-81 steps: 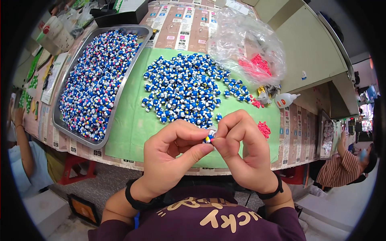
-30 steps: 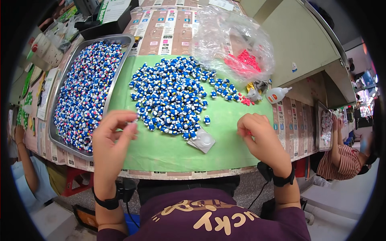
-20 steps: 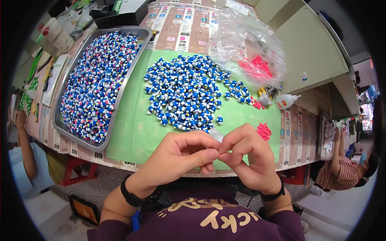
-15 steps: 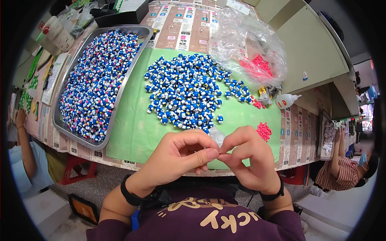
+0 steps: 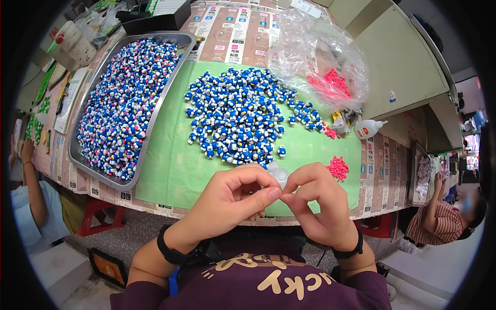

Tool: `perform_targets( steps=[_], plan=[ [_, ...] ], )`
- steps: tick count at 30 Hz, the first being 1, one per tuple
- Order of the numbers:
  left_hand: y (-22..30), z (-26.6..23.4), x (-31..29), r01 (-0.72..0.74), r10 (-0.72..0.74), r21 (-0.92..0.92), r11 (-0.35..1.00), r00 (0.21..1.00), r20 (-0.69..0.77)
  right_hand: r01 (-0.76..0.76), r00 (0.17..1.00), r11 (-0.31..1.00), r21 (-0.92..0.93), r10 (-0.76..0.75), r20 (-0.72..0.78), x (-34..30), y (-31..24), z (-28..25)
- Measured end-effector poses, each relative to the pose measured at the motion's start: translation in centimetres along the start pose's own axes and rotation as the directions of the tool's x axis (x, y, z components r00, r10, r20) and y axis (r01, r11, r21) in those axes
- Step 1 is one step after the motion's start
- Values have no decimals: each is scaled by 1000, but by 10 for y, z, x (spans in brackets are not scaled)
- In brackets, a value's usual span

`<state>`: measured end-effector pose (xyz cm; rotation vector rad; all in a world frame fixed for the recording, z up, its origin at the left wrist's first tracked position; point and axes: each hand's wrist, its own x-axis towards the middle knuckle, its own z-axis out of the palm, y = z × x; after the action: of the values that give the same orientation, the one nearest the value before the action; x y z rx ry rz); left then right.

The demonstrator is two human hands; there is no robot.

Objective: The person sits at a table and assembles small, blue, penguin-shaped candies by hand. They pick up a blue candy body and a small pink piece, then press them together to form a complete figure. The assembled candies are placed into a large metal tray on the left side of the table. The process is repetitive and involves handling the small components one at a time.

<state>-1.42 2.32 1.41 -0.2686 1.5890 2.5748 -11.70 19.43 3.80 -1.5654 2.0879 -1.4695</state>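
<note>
My left hand [image 5: 232, 194] and my right hand [image 5: 318, 201] meet fingertip to fingertip over the near edge of a green sheet [image 5: 168, 170]. Both are closed in a pinch. Whatever lies between the fingertips is too small and covered to make out. Just beyond them sits a small clear plastic dish [image 5: 279, 173], partly hidden by my fingers. A big heap of tiny blue-and-white figures [image 5: 235, 116] spreads over the sheet past my hands. Right of my right hand lies a small pile of pink pieces [image 5: 338, 169].
A metal tray [image 5: 138, 178] full of similar figures stands left. At the back right lie a clear plastic bag [image 5: 294, 46] with pink pieces, a white glue bottle [image 5: 369, 128] and a cabinet [image 5: 403, 67]. Other people [image 5: 439, 217] sit at both sides.
My hands stay together, with only a slight shift of the fingers. The left hand's lower fingers have curled in a little. The heap and piles look the same.
</note>
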Motion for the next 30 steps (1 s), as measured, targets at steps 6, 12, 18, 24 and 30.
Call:
perform_targets(
  steps=[6,12,18,24,30],
  plan=[
    [-7,-3,-1,-38,38,-9,999,999,15,228,968,967,-114,-213,129,4,7,-7],
    [-8,-12,-1,70,-62,-85,994,994,91,136,986,987,-82,-127,106,7,8,-4],
    [-2,-21,-4,-186,194,72,980,974,-120,-132,964,984,-116,155,217,29,27,-19],
    [-1,-34,-12,-190,200,65,980,952,-233,-160,923,960,-231,228,310,28,34,-14],
    [-2,-32,-10,-215,218,39,976,951,-220,-218,921,961,-169,260,290,28,32,-14]
  ],
)
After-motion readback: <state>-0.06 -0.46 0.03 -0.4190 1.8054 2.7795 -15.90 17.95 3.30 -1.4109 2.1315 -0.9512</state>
